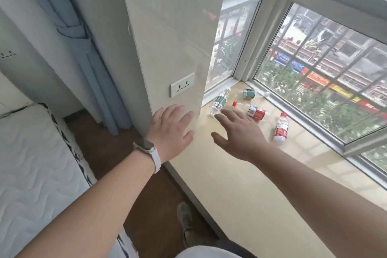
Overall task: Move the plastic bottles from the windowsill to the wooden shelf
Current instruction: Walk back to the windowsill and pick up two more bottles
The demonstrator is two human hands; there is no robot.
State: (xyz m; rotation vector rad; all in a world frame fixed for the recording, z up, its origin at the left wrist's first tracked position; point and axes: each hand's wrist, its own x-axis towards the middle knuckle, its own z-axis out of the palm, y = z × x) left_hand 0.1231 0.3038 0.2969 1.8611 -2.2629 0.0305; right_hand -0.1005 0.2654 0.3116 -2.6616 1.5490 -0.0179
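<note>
Four plastic bottles lie on their sides at the far end of the windowsill (240,174), close to the corner where the wall meets the window. A green-label bottle (220,101) lies nearest the wall; a second green-label bottle (248,93) lies beyond it, near the window frame (293,119). A red-label bottle (252,111) lies in the middle of the group, and another red-label bottle (281,129) lies apart from it, nearer the glass. No wooden shelf is in view.

Step in hand, as judged: the reach for the first pick-up; no bottle is lifted yet. The right hand (240,134) is spread open and empty over the sill, its fingertips just short of the first green-label bottle and overlapping the middle red-label bottle in the view; contact cannot be confirmed. The left hand (169,130), bearing a watch (145,145), is also open and empty, held near the wall corner (167,69) below the socket (181,87).

The next move calls for closing the right hand round one bottle's body. The bottles look light and round, so a nudge may roll them.

Edges: the sill's front edge (188,186) drops to the floor (134,169) on the near side; the window frame bounds the far side; the wall closes the left end. The near stretch of sill is bare, giving room to draw back. A mattress (31,163) stands to the left, leaving a narrow strip of floor
</note>
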